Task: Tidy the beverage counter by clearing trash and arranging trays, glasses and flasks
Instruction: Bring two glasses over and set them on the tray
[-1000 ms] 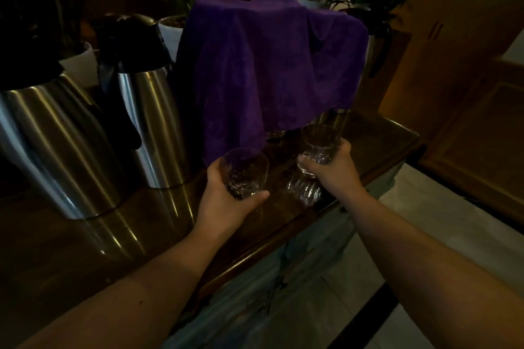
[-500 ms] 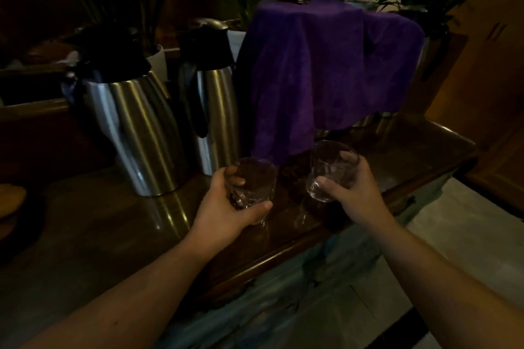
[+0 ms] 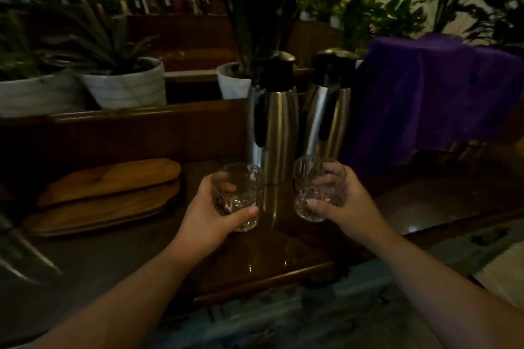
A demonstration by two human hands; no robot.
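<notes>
My left hand (image 3: pixel 209 218) grips a clear cut-glass tumbler (image 3: pixel 238 198) held above the dark wooden counter (image 3: pixel 283 258). My right hand (image 3: pixel 346 207) grips what looks like two similar tumblers (image 3: pixel 314 190) side by side. Just behind the glasses stand two steel flasks with black tops, one on the left (image 3: pixel 273 122) and one on the right (image 3: pixel 329 110). Two wooden trays (image 3: pixel 107 193) lie stacked on the counter to the left.
A purple cloth (image 3: pixel 442 99) drapes over something at the right. White plant pots (image 3: pixel 124 85) line a ledge behind the counter. The counter's front edge runs below my hands, with pale floor (image 3: pixel 499 269) at the right.
The view has swung left, so the flasks and cloth shifted right and the wooden trays appeared. Both hands carried their glasses leftward along the counter.
</notes>
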